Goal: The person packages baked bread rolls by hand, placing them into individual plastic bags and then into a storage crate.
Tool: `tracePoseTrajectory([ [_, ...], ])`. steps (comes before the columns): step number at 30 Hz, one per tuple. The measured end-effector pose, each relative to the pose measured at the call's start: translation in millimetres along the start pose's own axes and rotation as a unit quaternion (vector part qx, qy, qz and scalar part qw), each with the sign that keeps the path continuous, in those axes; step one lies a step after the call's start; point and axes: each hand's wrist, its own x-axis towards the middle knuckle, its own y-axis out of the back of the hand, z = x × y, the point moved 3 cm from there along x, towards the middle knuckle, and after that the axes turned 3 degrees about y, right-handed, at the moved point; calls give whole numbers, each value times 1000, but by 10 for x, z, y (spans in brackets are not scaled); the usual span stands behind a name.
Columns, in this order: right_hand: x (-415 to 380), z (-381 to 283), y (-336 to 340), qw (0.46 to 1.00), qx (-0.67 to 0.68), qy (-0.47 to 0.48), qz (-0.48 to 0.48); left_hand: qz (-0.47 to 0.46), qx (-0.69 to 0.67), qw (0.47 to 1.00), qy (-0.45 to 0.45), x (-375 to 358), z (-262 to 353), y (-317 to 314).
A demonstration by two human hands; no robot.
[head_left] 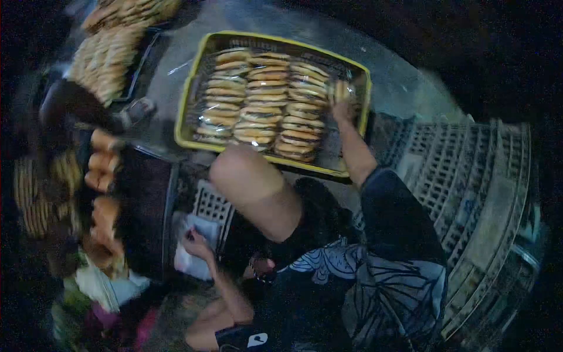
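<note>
My right hand (pixel 343 109) reaches into the right side of a yellow-rimmed crate (pixel 365 88). Its fingers are around a wrapped filled bun (pixel 341 91), blurred by motion. Beside it, columns of similar filled buns (pixel 261 100) in shiny clear wrap stand on edge. Down at the left, my left hand (pixel 199 245) is over a pale, plastic-looking stack (pixel 202 267). Its fingers are curled together, and what they hold, if anything, is too blurred to make out.
A perforated plastic crate (pixel 208 202) sits under the pale stack. Unwrapped split buns (pixel 104 161) lie at the left, near another person's dark sleeve (pixel 70 102) and hand (pixel 139 111). More bread (pixel 108 58) fills a tray at upper left. Slatted plastic crates (pixel 457 176) stand at right.
</note>
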Motion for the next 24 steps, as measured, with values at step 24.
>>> tracePoseTrajectory([
  [24,-4343,-1658,2346,609,214,639,-417,-188,-150,969,63,-996,1016,933],
])
